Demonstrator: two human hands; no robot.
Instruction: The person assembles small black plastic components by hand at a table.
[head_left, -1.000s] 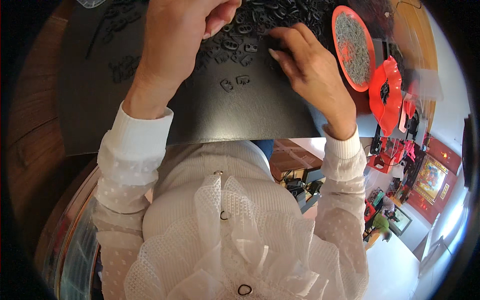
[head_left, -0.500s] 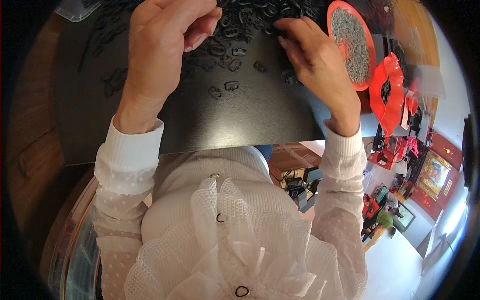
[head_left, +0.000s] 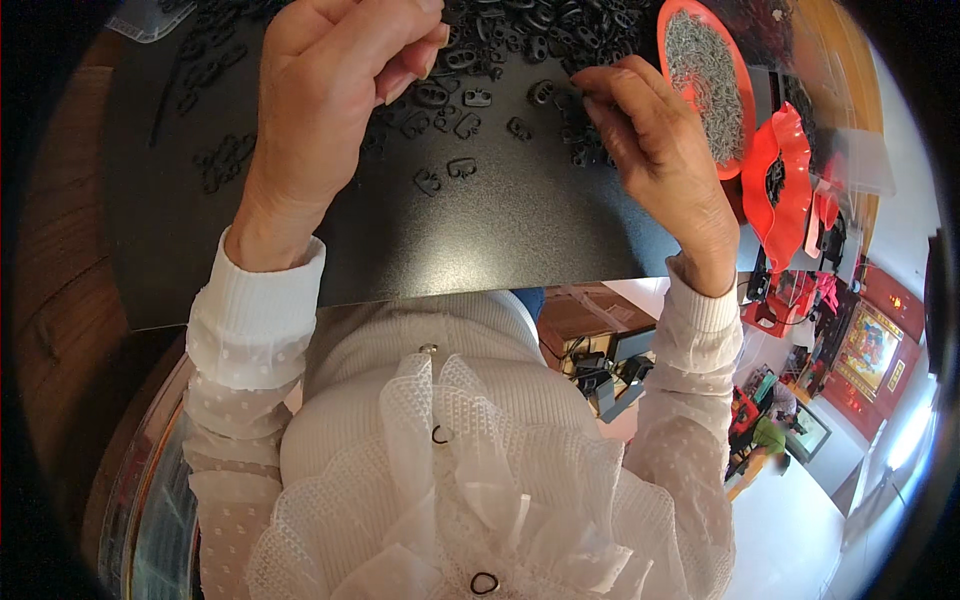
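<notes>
Small black plastic parts, like two-holed cord locks, lie in a heap (head_left: 560,30) at the far side of the dark table. A few loose ones, among them an upright-facing two-holed part (head_left: 477,98) and an open-sided clip (head_left: 461,168), are scattered nearer me. My left hand (head_left: 335,80) hovers above the table left of the heap, fingers curled and pressed together; what they hold, if anything, is hidden. My right hand (head_left: 650,135) is at the heap's right edge, beside a small black cluster (head_left: 588,148). Its thumb and forefinger are apart, with nothing visible between them.
At the right stands a red dish (head_left: 748,110) full of small grey metal pieces. Nearer, a wavy-rimmed red bowl (head_left: 786,215) holds dark parts. More black parts (head_left: 225,160) lie at the left. A clear plastic tray (head_left: 150,22) sits at the far left corner.
My right hand has moved a little right and toward me, and a black two-holed part now shows left of its fingertips. My left hand has barely moved.
</notes>
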